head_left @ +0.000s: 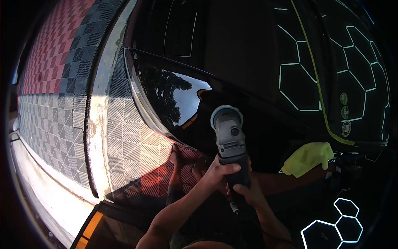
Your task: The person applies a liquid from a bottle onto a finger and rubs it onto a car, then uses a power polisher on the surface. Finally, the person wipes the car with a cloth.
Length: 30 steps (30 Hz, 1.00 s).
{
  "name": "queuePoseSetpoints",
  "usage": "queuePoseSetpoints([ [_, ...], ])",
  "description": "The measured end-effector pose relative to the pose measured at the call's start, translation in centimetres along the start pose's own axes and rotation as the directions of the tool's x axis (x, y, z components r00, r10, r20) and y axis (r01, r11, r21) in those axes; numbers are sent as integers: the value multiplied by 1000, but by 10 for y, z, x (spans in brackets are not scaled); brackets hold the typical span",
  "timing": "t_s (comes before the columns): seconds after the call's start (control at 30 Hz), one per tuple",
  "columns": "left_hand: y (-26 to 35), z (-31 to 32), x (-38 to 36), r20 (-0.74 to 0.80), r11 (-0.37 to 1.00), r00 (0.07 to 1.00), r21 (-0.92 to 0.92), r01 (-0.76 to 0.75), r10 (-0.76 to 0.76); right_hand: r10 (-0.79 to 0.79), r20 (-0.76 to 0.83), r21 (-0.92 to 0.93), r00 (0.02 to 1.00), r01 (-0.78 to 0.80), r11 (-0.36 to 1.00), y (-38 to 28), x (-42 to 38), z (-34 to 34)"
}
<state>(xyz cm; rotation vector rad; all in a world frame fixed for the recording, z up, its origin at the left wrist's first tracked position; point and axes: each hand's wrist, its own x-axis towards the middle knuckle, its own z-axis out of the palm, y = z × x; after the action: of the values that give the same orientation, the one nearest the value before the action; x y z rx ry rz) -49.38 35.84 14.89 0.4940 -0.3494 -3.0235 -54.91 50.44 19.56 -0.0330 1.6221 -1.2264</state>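
A grey and black polisher [231, 137] with a blue-edged round pad [213, 120] lies over the glossy black car panel [244, 54], its head pointing away from me. My left hand [218, 171] is closed around the polisher's body from the left, thumb across the top. Lower down, my right hand [250, 191] wraps the rear of the handle, its thumb on top. A short cord end [234, 207] hangs from the back of the tool. The pad's underside is hidden.
A yellow-green cloth [309, 159] lies to the right. Yellow tape [314, 74] runs along the glass edge, near several round stickers [344, 112]. Bright hexagon lights reflect in the dark surfaces. Grey and red floor tiles [124, 114] and a worn pale strip [99, 103] are at left.
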Motion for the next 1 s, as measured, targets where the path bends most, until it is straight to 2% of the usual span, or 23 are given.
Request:
queuePoseSetpoints([
  [0.07, 17, -6, 0, -18, 996, 996, -37, -83, 83, -21, 5, -45, 1000, 21, 999, 1, 19, 11],
  [0.13, 37, -15, 0, -4, 986, 987, -26, -164, 164, -134, 113, -135, 984, 149, 980, -1, 40, 25],
  [0.2, 48, -30, -1, 35, 972, 974, -77, -220, 223, -106, 134, -155, 985, 127, 980, -26, 51, 43],
  [0.27, 58, -36, -7, 34, 975, 976, -77, -210, 214, -87, 154, -156, 984, 111, 982, -26, 53, 56],
  [0.33, 58, -41, -19, 34, 973, 974, -66, -219, 222, -147, 204, -167, 968, 182, 969, -14, 49, 63],
  [0.4, 54, -37, -39, 3, 978, 979, -48, -204, 204, -166, 185, -145, 968, 194, 970, 0, 31, 73],
  [0.47, 45, -38, -61, 54, 978, 977, -32, -206, 208, -173, 172, -132, 970, 197, 972, 23, 15, 77],
  [0.53, 32, -49, -89, 9, 981, 983, -64, -180, 181, -189, 278, -364, 942, 285, 887, 51, 6, 74],
  [0.67, 20, -60, -127, 18, 987, 987, -28, -158, 159, -159, 329, -316, 931, 267, 910, 71, -21, 85],
  [0.73, 18, -62, -143, -47, 978, 981, -73, -194, 191, -25, 300, -43, 954, 40, 998, 93, -35, 92],
  [0.8, 18, -72, -152, -44, 975, 975, -39, -218, 216, -18, 296, -78, 955, 43, 996, 104, -42, 97],
  [0.87, 16, -78, -161, -108, 974, 970, -34, -222, 218, -14, 292, -107, 956, 47, 993, 110, -48, 101],
  [0.93, 11, -84, -168, -133, 977, 970, -37, -211, 204, -64, 286, -219, 956, 131, 967, 113, -50, 103],
  [1.0, 0, -92, -173, -107, 976, 970, -4, -218, 216, -69, 282, -147, 957, 114, 982, 132, -55, 100],
])
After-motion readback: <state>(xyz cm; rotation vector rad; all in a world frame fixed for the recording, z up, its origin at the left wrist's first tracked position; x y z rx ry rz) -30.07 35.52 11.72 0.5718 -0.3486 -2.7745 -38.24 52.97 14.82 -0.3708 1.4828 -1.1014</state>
